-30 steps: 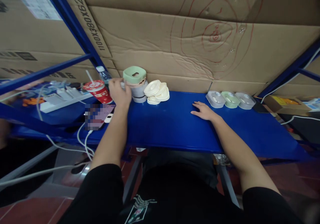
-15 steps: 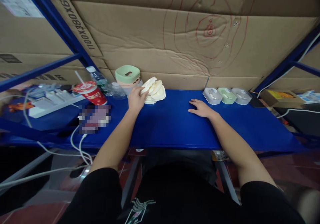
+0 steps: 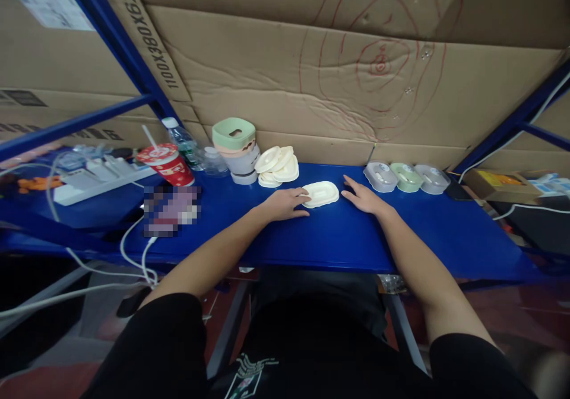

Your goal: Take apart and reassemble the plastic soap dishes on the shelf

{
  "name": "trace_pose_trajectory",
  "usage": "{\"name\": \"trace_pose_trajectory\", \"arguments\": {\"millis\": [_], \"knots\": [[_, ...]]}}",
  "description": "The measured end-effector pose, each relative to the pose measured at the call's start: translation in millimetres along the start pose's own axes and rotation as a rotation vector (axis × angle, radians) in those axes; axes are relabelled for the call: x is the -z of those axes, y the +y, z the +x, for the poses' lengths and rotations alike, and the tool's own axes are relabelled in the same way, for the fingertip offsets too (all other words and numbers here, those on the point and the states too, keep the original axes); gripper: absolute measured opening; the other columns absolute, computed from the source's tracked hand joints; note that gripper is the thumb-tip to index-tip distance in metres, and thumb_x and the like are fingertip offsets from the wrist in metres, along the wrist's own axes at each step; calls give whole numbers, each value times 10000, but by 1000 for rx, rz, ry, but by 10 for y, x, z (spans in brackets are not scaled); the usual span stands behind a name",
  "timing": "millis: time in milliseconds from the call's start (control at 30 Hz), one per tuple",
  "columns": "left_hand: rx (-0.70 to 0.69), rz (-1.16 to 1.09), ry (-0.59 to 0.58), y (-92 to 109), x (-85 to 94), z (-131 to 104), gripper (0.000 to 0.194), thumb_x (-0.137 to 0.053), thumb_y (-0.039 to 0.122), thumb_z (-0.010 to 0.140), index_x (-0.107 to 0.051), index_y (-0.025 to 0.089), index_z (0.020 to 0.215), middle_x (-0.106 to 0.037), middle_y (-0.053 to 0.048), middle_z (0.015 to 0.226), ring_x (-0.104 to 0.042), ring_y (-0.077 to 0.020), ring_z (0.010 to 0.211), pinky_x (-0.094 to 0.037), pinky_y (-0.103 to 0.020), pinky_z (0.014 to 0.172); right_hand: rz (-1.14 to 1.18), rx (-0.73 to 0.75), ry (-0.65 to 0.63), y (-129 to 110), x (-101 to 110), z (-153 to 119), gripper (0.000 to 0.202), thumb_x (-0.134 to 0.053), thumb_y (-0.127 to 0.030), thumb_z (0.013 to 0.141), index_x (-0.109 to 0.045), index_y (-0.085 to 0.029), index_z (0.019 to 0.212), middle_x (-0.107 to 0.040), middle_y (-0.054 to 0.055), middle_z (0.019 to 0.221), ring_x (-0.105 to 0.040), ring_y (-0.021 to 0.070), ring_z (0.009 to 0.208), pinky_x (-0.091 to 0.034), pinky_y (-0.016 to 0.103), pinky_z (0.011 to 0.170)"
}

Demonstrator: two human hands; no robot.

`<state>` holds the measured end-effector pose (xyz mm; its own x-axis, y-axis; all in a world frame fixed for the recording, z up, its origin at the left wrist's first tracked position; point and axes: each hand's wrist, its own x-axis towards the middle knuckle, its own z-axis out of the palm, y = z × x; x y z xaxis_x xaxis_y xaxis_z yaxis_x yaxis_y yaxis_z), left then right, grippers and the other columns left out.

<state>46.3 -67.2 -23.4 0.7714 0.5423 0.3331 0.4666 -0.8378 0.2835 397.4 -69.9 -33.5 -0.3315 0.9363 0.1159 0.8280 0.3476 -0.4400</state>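
A shallow cream oval piece, like a small lid or tray (image 3: 321,193), lies on the blue tabletop in front of me. The fingertips of my left hand (image 3: 285,204) rest at its left edge, with the thumb apart on the near side. Just past its right end, my right hand (image 3: 361,197) hovers low or rests on the table, fingers stretched out and holding nothing. Behind my left hand sits a loose pile of similar cream pieces (image 3: 285,166). Left of that pile stands a stack of green, pink and grey containers (image 3: 234,143).
Three small clear-topped boxes (image 3: 406,177) line the back right. A red cup with a straw (image 3: 171,167), a water bottle (image 3: 183,143), a white power strip (image 3: 104,182) and a blurred-out object (image 3: 171,211) with cables are on the left. Cardboard (image 3: 276,60) closes off the back.
My left hand has moved right and nearer from the pile, and one cream piece now lies in front of me. My right hand has shifted slightly; the view has also moved a little.
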Motion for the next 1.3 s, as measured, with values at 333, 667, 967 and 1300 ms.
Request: {"name": "trace_pose_trajectory", "arguments": {"millis": [333,667,967,1300], "knots": [[587,364,924,-781,1294,-244,555,-864,508,800,-703,220,1246,-465,-185,1609,-372,-458,1520,-289,-698,1246,-97,8,-26,12,-30,9,889,-475,-761,1010,-412,-183,1682,-455,167,1706,-408,410,1597,-334,642,1298],[795,241,925,-987,1378,-236,562,-913,454,758,-651,190,1179,-683,-157,1305,-555,-400,1322,-363,-666,1169,-111,43,-24,6,-29,12,811,-513,-726,1012,-512,-188,1619,-500,165,1680,-430,395,1587,-343,633,1296],[330,-48,667,-20,490,16,581,-914,488,795,-662,237,1254,-705,-112,1317,-644,-332,1276,-485,-553,1152,57,4,76,-75,27,-16,909,-373,-756,1034,-295,-175,1728,-549,181,1642,-528,360,1523,-377,586,1284],[414,-97,207,209,-205,173,669,-871,548,820,-680,245,1385,-538,-161,1619,-506,-373,1495,-384,-570,1239,164,178,142,-268,-53,29,861,-333,-814,1027,-434,-263,1680,-483,93,1704,-447,340,1585,-319,588,1329]]}}
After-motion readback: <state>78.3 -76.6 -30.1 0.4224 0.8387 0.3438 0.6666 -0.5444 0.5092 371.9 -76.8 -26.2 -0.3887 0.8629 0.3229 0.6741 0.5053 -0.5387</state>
